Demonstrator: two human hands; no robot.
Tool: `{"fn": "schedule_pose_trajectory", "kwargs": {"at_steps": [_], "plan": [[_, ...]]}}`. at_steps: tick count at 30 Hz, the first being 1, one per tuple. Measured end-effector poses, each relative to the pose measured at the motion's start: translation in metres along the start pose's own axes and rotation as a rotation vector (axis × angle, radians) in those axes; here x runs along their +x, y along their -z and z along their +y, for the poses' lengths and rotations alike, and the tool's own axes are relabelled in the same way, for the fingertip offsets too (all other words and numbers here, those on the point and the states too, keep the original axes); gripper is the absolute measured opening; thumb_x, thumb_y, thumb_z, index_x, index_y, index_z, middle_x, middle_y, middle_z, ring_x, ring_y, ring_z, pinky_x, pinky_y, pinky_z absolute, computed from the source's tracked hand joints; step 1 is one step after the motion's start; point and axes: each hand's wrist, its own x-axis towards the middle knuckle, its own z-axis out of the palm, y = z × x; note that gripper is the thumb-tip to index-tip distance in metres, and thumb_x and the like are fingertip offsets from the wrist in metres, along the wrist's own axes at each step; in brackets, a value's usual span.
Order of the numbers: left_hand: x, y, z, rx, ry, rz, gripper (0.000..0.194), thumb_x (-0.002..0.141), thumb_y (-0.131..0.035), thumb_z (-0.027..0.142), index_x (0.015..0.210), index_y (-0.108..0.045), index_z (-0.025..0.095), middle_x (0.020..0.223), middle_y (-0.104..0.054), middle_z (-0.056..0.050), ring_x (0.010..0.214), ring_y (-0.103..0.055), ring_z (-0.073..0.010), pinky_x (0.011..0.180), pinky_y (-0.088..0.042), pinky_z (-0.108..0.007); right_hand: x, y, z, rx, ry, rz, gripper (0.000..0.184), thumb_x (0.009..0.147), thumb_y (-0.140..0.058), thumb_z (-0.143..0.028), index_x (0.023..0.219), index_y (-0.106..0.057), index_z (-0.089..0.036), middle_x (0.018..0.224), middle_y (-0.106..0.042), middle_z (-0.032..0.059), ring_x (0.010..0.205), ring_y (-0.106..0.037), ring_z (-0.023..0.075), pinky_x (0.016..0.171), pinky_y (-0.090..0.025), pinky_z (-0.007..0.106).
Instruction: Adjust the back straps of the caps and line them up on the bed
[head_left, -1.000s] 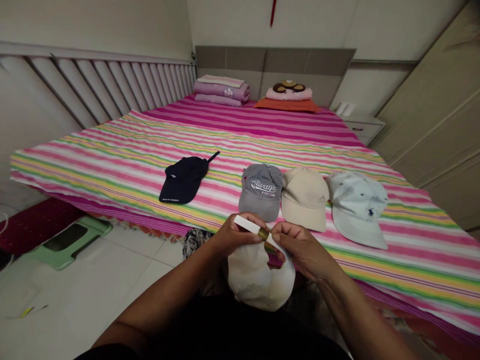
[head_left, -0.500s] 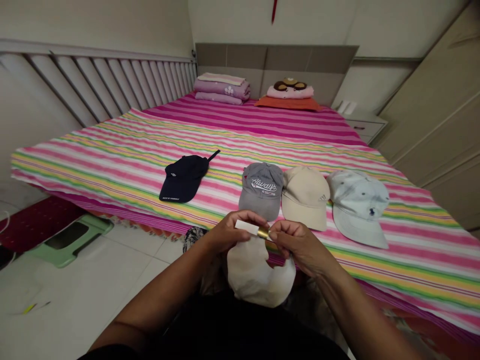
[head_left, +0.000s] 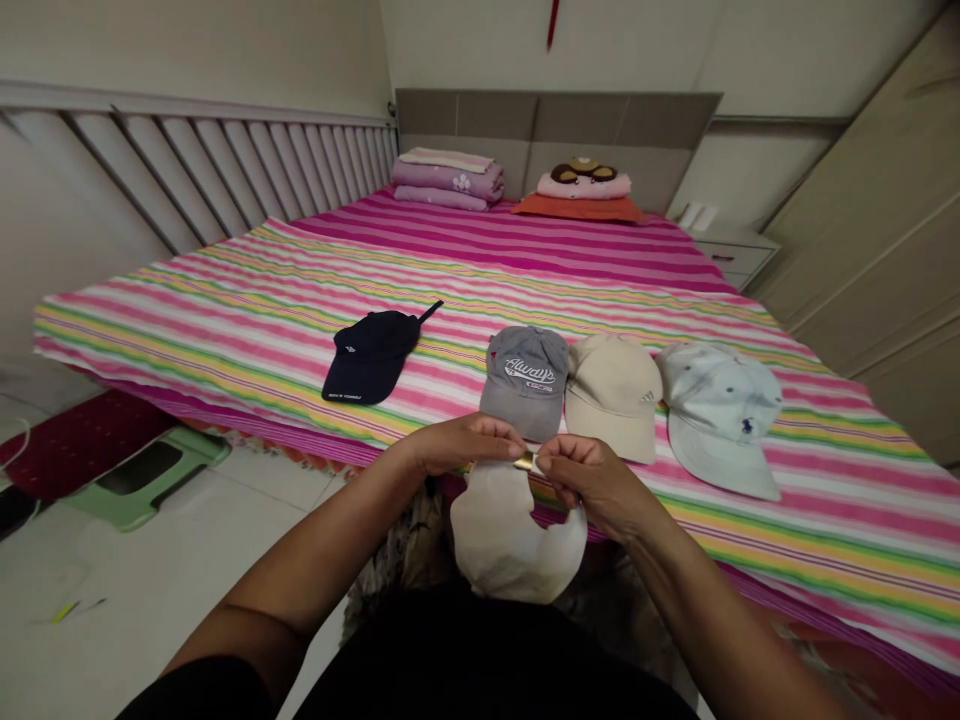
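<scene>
Close to my body, both hands hold a cream baseball cap (head_left: 517, 545) by its back strap, the crown hanging below. My left hand (head_left: 476, 442) pinches one side of the strap, its fingers closed near a brass-coloured buckle (head_left: 523, 462). On the buckle's other side, my right hand (head_left: 589, 478) grips the strap between thumb and fingers. The strap's white end is now mostly hidden by my left fingers. Just beyond my hands lie a grey cap (head_left: 525, 375) with white lettering and a beige cap (head_left: 611, 395).
A pale blue cap (head_left: 720, 415) lies right of the beige one; a navy cap (head_left: 371, 355) with its strap sticking out lies left on the striped bed sheet (head_left: 247, 330). Folded bedding (head_left: 448, 180) sits by the headboard. A green stool (head_left: 150, 480) is on the floor.
My left hand has turned over and shifted along the strap to the buckle, covering the white end that stuck out before. My right hand keeps its pinch; the caps on the bed stay put.
</scene>
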Motion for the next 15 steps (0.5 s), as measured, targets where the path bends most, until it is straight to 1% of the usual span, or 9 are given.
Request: {"fn": "schedule_pose_trajectory", "kwargs": {"at_steps": [2, 3, 6, 8, 15], "plan": [[-0.001, -0.005, -0.004, 0.032, -0.098, 0.060, 0.036, 0.060, -0.071, 0.030, 0.090, -0.058, 0.014, 0.072, -0.057, 0.000, 0.061, -0.051, -0.0078, 0.054, -0.036, -0.019, 0.001, 0.002, 0.000, 0.000, 0.005, 0.003, 0.021, 0.061, -0.067, -0.031, 0.059, -0.055, -0.014, 0.042, -0.045, -0.0058, 0.035, -0.032, 0.0033, 0.038, -0.019, 0.019], [-0.001, -0.008, -0.007, 0.065, -0.161, 0.105, 0.037, 0.059, -0.072, 0.026, 0.090, -0.057, 0.014, 0.074, -0.058, 0.000, 0.063, -0.051, -0.0081, 0.056, -0.037, -0.019, 0.001, 0.002, 0.001, 0.001, 0.006, 0.005, 0.021, 0.062, -0.067, -0.031, 0.059, -0.055, -0.014, 0.041, -0.044, -0.0059, 0.035, -0.032, 0.0032, 0.038, -0.019, 0.019], [-0.003, -0.015, -0.012, 0.170, -0.306, 0.212, 0.028, 0.061, -0.070, 0.023, 0.083, -0.058, 0.013, 0.074, -0.059, -0.001, 0.068, -0.054, -0.0096, 0.061, -0.040, -0.020, 0.001, 0.003, 0.001, 0.014, 0.003, 0.002, 0.019, 0.061, -0.066, -0.029, 0.058, -0.055, -0.013, 0.041, -0.043, -0.0064, 0.034, -0.032, 0.0029, 0.038, -0.019, 0.019], [-0.003, -0.017, -0.013, 0.198, -0.337, 0.228, 0.025, 0.062, -0.069, 0.024, 0.081, -0.058, 0.013, 0.077, -0.061, -0.003, 0.071, -0.056, -0.0112, 0.064, -0.042, -0.022, 0.001, 0.003, 0.001, 0.022, -0.004, -0.001, 0.018, 0.061, -0.066, -0.028, 0.057, -0.055, -0.013, 0.040, -0.043, -0.0066, 0.034, -0.031, 0.0028, 0.038, -0.019, 0.019], [0.000, -0.017, -0.016, 0.194, -0.347, 0.231, 0.026, 0.060, -0.070, 0.024, 0.082, -0.060, 0.012, 0.078, -0.064, -0.004, 0.073, -0.059, -0.0124, 0.068, -0.044, -0.024, 0.000, 0.004, 0.001, 0.058, -0.018, -0.020, 0.023, 0.058, -0.070, -0.030, 0.057, -0.056, -0.013, 0.040, -0.044, -0.0059, 0.034, -0.032, 0.0031, 0.038, -0.019, 0.019]]}}
